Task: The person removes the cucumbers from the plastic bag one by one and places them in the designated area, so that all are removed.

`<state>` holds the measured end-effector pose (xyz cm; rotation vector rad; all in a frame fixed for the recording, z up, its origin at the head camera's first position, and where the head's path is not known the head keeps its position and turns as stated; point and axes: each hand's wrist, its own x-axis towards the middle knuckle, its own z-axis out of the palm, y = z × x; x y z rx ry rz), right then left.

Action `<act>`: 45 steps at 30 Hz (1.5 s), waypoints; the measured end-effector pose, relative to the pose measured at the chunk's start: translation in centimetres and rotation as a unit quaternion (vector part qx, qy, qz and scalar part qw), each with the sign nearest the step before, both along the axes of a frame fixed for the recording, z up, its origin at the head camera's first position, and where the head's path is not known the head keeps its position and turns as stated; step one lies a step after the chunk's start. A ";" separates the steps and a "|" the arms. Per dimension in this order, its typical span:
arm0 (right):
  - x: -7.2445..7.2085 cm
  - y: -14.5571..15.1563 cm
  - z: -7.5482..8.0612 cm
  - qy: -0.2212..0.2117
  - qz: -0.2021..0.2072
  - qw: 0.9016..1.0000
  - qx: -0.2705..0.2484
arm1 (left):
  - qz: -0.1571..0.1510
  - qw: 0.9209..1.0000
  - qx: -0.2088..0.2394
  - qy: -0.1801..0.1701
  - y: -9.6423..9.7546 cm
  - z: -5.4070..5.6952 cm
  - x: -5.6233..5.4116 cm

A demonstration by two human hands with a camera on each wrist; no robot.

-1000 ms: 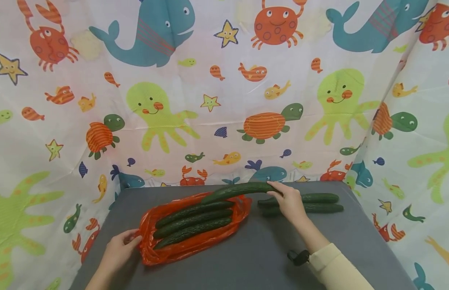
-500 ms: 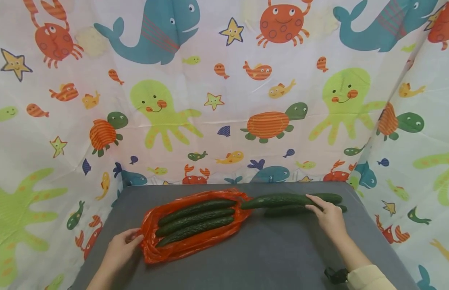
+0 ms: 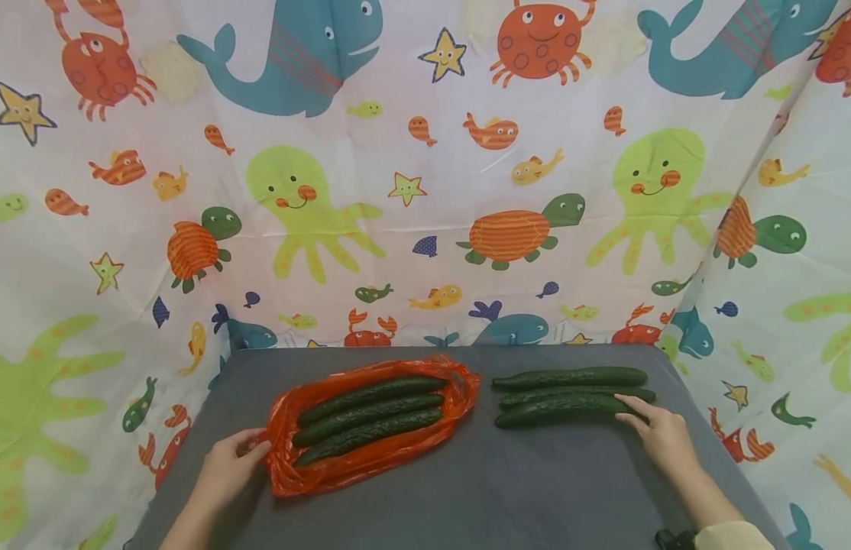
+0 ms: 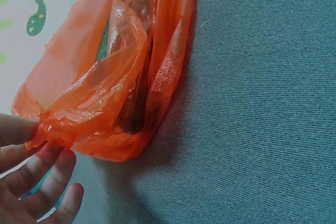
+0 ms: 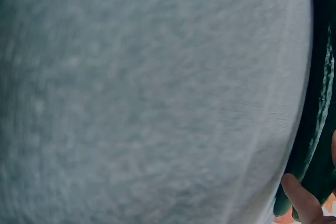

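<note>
In the head view, three dark green cucumbers [image 3: 370, 415] lie side by side in a red-orange plastic bag [image 3: 357, 475]. At the bag's left end my left hand [image 3: 226, 467] pinches the gathered plastic. The left wrist view has my left hand [image 4: 39, 182] with thumb and forefinger on that bunched corner of the bag [image 4: 121, 150]. On the right, my right hand [image 3: 666, 443] holds the right end of the nearest cucumber [image 3: 559, 409], which lies on the table. In the right wrist view a fingertip of my right hand [image 5: 304, 200] touches the cucumber's [image 5: 317, 98] side.
Two more cucumbers [image 3: 570, 376] lie just behind the held one, right of the bag. The grey table [image 3: 480, 489] spreads in front of both groups. A curtain [image 3: 425, 168] printed with sea animals stands behind the table and along its sides.
My right hand has carried a cucumber from above the bag rightward and down, to the front of the two cucumbers on the right. My left hand has stayed at the bag's end.
</note>
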<state>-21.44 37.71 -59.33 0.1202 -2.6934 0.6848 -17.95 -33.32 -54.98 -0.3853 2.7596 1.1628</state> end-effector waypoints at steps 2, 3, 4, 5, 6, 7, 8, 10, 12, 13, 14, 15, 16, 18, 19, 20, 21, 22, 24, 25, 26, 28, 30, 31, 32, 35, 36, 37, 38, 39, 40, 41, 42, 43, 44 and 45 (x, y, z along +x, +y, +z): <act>-0.1 0.1 -0.2 -0.003 -0.001 1.000 0.004 | -0.002 1.000 -0.004 0.000 0.0 0.1 0.0; -0.2 0.2 -0.2 -0.005 0.000 1.000 0.005 | -0.003 1.000 -0.004 0.000 0.0 0.1 0.0; -0.2 0.2 -0.2 -0.009 0.000 1.000 0.008 | -0.003 1.000 -0.005 0.001 0.0 0.1 0.0; -0.3 0.3 -0.3 -0.013 0.001 1.000 0.010 | -0.003 1.000 -0.005 0.000 0.0 0.1 0.0; -0.4 0.3 -0.3 -0.014 0.001 1.000 0.012 | -0.003 1.000 -0.005 0.000 0.1 0.1 0.0; -0.5 0.4 -0.4 -0.014 0.002 1.000 0.016 | -0.004 1.000 -0.005 0.002 0.1 0.1 0.0; -0.5 0.4 -0.4 -0.013 0.002 1.000 0.020 | -0.004 1.000 -0.005 0.003 0.1 0.1 0.0; -0.6 0.5 -0.5 -0.018 0.001 0.999 0.027 | -0.005 1.000 -0.008 0.008 0.2 0.1 0.0; -0.5 0.5 -0.6 -0.018 -0.004 0.999 0.036 | -0.006 1.000 -0.011 0.012 0.2 0.2 0.0; -0.5 0.5 -0.5 -0.022 -0.005 0.999 0.040 | -0.008 1.000 -0.012 0.013 0.1 0.2 0.0; -0.5 0.4 -0.5 -0.028 -0.009 0.999 0.042 | -0.007 1.000 -0.011 0.012 0.1 0.2 0.0; -0.4 0.3 -0.4 -0.036 -0.013 0.998 0.045 | -0.009 1.000 -0.011 0.012 0.1 0.2 0.0; -0.3 0.2 -0.2 -0.044 -0.017 0.998 0.046 | -0.008 1.000 -0.010 0.010 0.0 0.1 0.0; -0.2 -0.1 0.4 -0.062 -0.022 0.997 0.046 | -0.008 1.000 -0.004 0.009 0.0 0.0 0.0; -0.1 -0.3 0.7 -0.069 -0.025 0.996 0.045 | -0.008 1.000 -0.002 0.008 -0.1 0.0 0.0; -0.1 -0.6 1.0 -0.074 -0.026 0.996 0.043 | -0.007 1.000 0.000 0.007 -0.1 -0.1 0.0; -0.1 -0.9 1.4 -0.077 -0.025 0.996 0.041 | -0.007 1.000 0.002 0.006 -0.1 -0.1 -0.1; -0.1 -1.2 1.8 -0.076 -0.023 0.996 0.040 | -0.006 1.000 0.004 0.005 -0.1 -0.1 -0.1; -0.1 -2.0 2.6 -0.070 -0.014 0.997 0.032 | -0.006 1.000 0.003 0.006 -0.1 -0.1 -0.1; -0.2 -2.5 2.9 -0.060 -0.009 0.998 0.025 | -0.006 1.000 0.001 0.006 0.0 -0.1 -0.1; -0.3 -3.0 3.4 -0.049 -0.003 0.999 0.016 | -0.006 1.000 0.001 0.006 0.0 -0.1 -0.1; -0.4 -4.0 4.1 -0.025 0.004 1.000 -0.001 | -0.006 1.000 -0.001 0.009 0.0 -0.1 -0.2; -0.5 -4.9 4.7 0.000 0.009 1.000 -0.020 | -0.006 1.000 -0.001 0.011 0.1 -0.1 -0.2; -0.6 -5.3 5.0 0.009 0.011 0.999 -0.030 | -0.006 1.000 -0.001 0.012 0.2 0.0 -0.2; -0.7 -5.7 5.2 0.016 0.012 0.999 -0.038 | -0.007 1.000 0.001 0.012 0.2 0.0 -0.3; -1.1 -6.6 5.6 0.024 0.015 0.998 -0.056 | -0.008 1.000 0.004 0.014 0.2 0.0 -0.3; -1.2 -6.9 5.7 0.025 0.018 0.998 -0.062 | -0.008 1.000 0.003 0.014 0.2 0.0 -0.3; -1.3 -7.2 5.7 0.026 0.021 0.997 -0.067 | -0.007 1.000 0.002 0.013 0.2 0.0 -0.3; -1.4 -7.5 5.8 0.023 0.023 0.997 -0.071 | -0.006 1.000 0.002 0.012 0.2 0.0 -0.3; -1.6 -7.8 5.9 0.020 0.026 0.997 -0.077 | -0.005 1.000 0.001 0.011 0.2 0.0 -0.4; -1.7 -8.1 6.0 0.018 0.030 0.996 -0.082 | -0.004 1.000 -0.001 0.009 0.2 0.0 -0.4; -1.9 -8.5 6.1 0.017 0.034 0.996 -0.085 | -0.003 1.000 -0.002 0.008 0.2 0.0 -0.4; -2.1 -8.8 6.1 0.016 0.040 0.995 -0.089 | -0.002 1.000 -0.002 0.006 0.2 0.0 -0.5; -2.4 -9.2 6.1 0.015 0.046 0.995 -0.092 | 0.000 1.000 -0.003 0.004 0.2 0.0 -0.5; -2.6 -9.6 6.1 0.012 0.050 0.994 -0.095 | 0.001 1.000 -0.002 0.004 0.3 0.1 -0.6; -2.9 -10.0 6.1 0.011 0.056 0.993 -0.099 | 0.002 1.000 -0.002 0.004 0.3 0.1 -0.7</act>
